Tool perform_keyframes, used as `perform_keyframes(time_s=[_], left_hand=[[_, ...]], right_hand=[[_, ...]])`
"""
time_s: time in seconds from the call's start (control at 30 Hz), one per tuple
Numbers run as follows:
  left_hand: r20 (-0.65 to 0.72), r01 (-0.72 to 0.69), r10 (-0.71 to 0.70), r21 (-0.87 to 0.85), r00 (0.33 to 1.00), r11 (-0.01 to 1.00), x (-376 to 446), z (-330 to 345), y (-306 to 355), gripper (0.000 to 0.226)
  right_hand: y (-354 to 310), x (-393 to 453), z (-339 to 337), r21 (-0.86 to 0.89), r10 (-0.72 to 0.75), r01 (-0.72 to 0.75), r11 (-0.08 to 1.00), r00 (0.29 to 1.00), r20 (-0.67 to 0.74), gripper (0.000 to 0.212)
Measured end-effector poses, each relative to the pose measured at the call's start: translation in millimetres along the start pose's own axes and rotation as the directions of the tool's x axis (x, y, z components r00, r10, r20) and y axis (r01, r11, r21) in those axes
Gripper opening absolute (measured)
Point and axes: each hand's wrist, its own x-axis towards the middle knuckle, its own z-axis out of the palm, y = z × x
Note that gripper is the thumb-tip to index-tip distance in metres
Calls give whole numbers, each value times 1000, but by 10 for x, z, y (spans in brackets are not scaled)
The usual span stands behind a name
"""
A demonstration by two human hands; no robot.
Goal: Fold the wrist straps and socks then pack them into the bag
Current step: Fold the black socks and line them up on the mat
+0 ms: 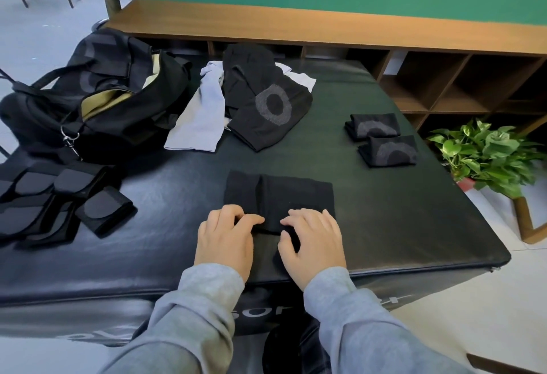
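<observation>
Sock in hand: black sock (278, 196) lies flat near the front edge of the padded black surface (399, 225); its near end is being turned up, which I judge to be the start of a fold.
Left hand: left hand (226, 239) has fingers curled, pinching the sock's near left corner; holds cloth only.
Right hand: right hand (312, 243) has fingers bent, gripping the near right corner; both hands work one edge, likely so the fold comes up square.
Folded socks: two folded black socks (380, 138) sit side by side toward the right edge, well apart from the loose heap; probably kept separate as finished work.
Unfolded pile: black and pale grey socks (236, 101) heaped near the back edge, just beside the bag.
Wrist straps: wrist straps (59, 199) lie overlapping at the left edge; whether they are folded I cannot tell.
Bag: black bag (97, 98) at the back left corner, mouth open, tan lining showing; ready for packing, nothing visibly packed.
Progress: early to middle, by my judgement.
</observation>
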Motion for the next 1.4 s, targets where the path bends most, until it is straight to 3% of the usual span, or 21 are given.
perform_keyframes(time_s=[0.1, 0.17, 0.27, 0.37, 0.53, 0.67, 0.73, 0.8, 0.9, 1.03, 1.17, 1.4], left_hand=[[20, 36, -36, 17, 999, 999, 1, -13, 16, 39], [-11, 79, -79, 4, 997, 997, -7, -1, 20, 24], [12, 141, -141, 20, 990, 990, -2, 0, 38, 34], [34, 164, -166, 57, 986, 985, 3, -8, 46, 34], [31, 169, -173, 96, 985, 981, 1, 2, 59, 33], [98, 188, -198, 105, 975, 977, 18, 4, 61, 43], [140, 188, -204, 118, 969, 975, 34, -15, 66, 51], [154, 191, -207, 113, 966, 975, 35, -27, 69, 52], [132, 158, -165, 66, 977, 985, 22, -46, 68, 47], [98, -53, 59, -64, 993, 997, -11, -81, 42, 39], [162, -188, 206, -122, 965, 975, -39, -91, 34, 44], [173, -150, 174, -144, 969, 978, -42, -94, 32, 32]], right_hand=[[-1, -26, -27, 33, -88, 88, 996, 996, -2, 32], [6, -13, -15, 41, -9, 11, 999, 998, -57, 36], [-3, 14, 13, 31, 169, -167, 986, 980, -101, 40], [-11, 11, 17, -10, 177, -178, 984, 983, -58, 40], [-6, -24, -38, 13, -50, 50, 999, 998, -32, 29], [54, -115, -50, 134, -356, 360, 923, 933, -60, 26], [84, -136, -40, 170, -396, 405, 898, 914, -89, 30], [95, -128, -23, 184, -303, 323, 928, 944, -132, 32], [47, -75, 3, 135, -33, 57, 989, 984, -173, 30], [-10, 17, 1, 158, 271, -267, 951, 963, -7, 28], [10, 40, -57, 250, 284, -284, 925, 958, 39, 28], [20, 36, -130, 371, 178, -209, 905, 977, 116, 41]])
